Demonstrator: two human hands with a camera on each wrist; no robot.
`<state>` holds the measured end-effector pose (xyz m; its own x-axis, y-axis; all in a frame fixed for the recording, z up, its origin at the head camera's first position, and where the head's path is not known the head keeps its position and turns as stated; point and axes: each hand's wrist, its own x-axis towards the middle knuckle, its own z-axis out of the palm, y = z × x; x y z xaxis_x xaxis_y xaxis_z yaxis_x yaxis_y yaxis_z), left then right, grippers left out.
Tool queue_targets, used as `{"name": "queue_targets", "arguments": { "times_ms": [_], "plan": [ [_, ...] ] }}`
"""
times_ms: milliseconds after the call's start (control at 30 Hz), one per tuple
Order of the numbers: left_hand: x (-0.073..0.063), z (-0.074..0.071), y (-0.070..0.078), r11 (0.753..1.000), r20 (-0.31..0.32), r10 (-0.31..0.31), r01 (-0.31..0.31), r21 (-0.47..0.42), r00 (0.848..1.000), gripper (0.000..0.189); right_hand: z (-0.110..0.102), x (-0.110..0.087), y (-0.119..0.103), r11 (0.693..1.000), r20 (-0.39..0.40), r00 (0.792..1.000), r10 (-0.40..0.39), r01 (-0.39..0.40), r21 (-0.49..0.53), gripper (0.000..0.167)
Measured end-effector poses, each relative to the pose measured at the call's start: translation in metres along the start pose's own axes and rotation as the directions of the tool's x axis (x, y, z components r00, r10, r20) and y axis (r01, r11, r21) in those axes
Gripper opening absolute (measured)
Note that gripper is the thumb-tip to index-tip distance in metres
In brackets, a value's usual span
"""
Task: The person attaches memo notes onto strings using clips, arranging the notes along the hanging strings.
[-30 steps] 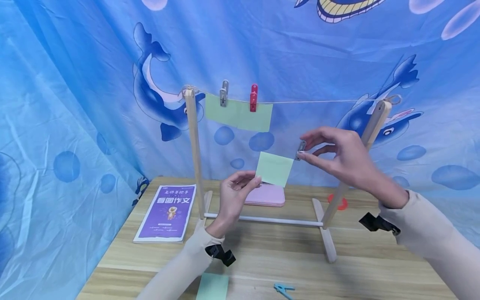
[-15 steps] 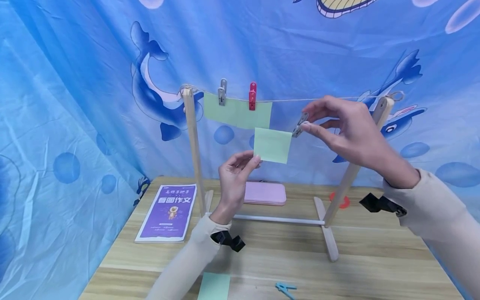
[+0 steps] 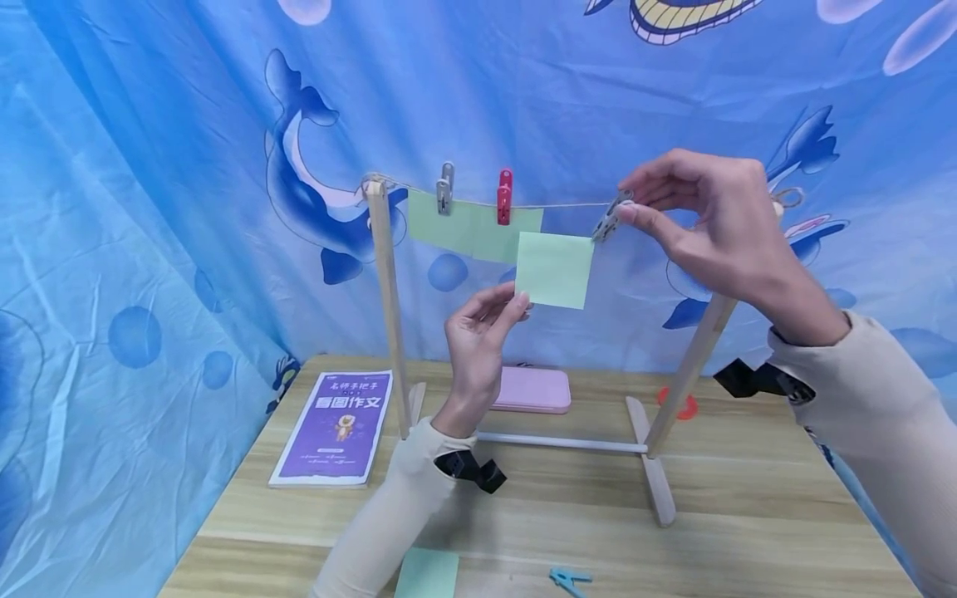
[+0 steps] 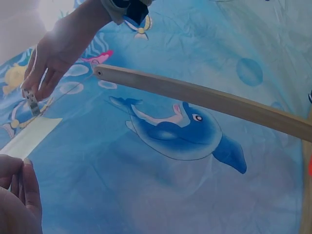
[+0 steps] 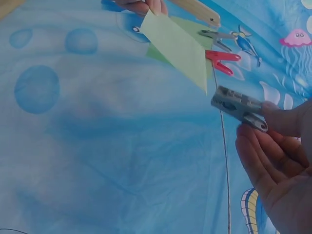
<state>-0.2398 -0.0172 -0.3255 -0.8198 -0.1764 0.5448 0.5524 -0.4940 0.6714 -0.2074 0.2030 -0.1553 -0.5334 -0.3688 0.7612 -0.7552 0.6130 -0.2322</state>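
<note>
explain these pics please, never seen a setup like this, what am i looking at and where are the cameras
There's no machine here, just a person working bare-handed. The larger pictures come from a camera worn on the head, looking forward and down; the two smaller ones come from wrist cameras. The left hand pinches a green note, and the right hand holds a grey clip. A string spans a wooden frame; green paper hangs there by another grey clip and a red clip. The table also holds a purple book, pink case, green sheet and blue clip.
</note>
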Motion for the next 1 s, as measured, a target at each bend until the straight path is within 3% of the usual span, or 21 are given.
{"name": "queue_targets", "arguments": {
  "times_ms": [167,433,633,1000],
  "plan": [
    [0.002,0.005,0.002,1.000,0.004,0.008,-0.008,0.012,1.000,0.024,0.000,0.008,-0.002,1.000,-0.059,0.998,0.000,0.000,-0.003,0.016],
    [0.006,0.011,0.004,1.000,0.009,0.015,-0.015,0.026,1.000,0.027,0.006,0.030,-0.006,1.000,-0.073,0.997,0.010,-0.009,0.013,0.019],
    [0.006,0.015,0.004,0.999,0.005,0.039,-0.039,0.035,0.999,0.026,0.013,0.045,-0.009,0.999,-0.048,0.999,0.022,-0.020,0.039,0.021],
    [0.011,0.021,0.005,0.999,-0.033,0.043,-0.044,-0.030,0.999,0.023,0.022,0.057,-0.011,0.998,0.027,0.998,0.049,-0.051,0.043,0.018]
  ]
}}
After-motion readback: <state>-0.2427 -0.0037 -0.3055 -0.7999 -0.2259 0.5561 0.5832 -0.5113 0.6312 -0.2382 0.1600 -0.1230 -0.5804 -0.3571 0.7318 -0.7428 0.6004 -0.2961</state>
